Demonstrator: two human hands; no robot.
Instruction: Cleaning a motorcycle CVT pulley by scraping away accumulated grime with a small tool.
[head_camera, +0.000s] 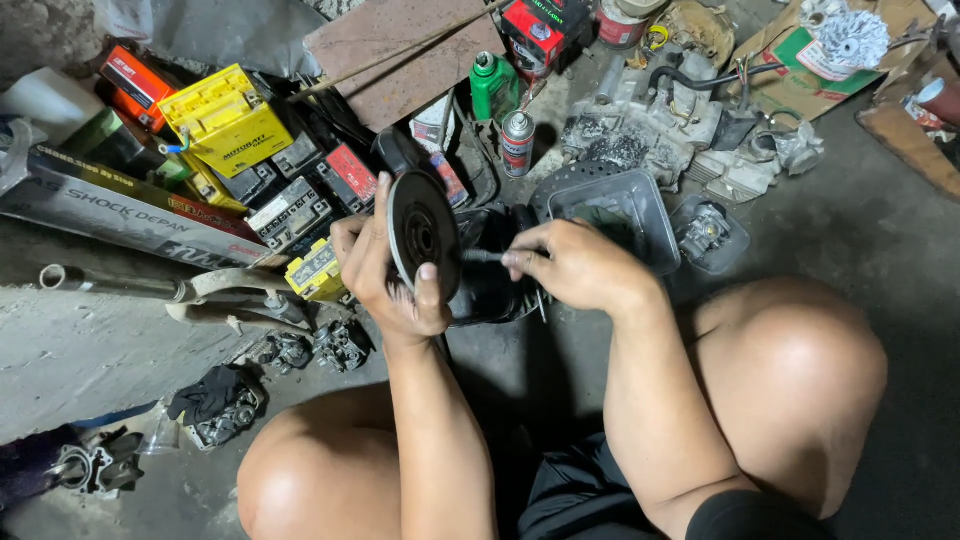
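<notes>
My left hand (385, 275) grips a round dark metal disc (420, 232) on edge, thumb across its lower rim, fingers behind it. My right hand (575, 265) pinches a thin dark tool (483, 256) whose tip points at the disc's centre hole. Both hands hover over a black engine part (490, 290) on the concrete floor. My bare knees frame the bottom of the view.
A yellow battery (225, 120) and several other batteries lie at upper left. A green bottle (492, 85), a spray can (517, 142), a grey plastic tray (625, 205), greasy engine parts (650, 130) and small carburettor pieces (340, 345) crowd the floor.
</notes>
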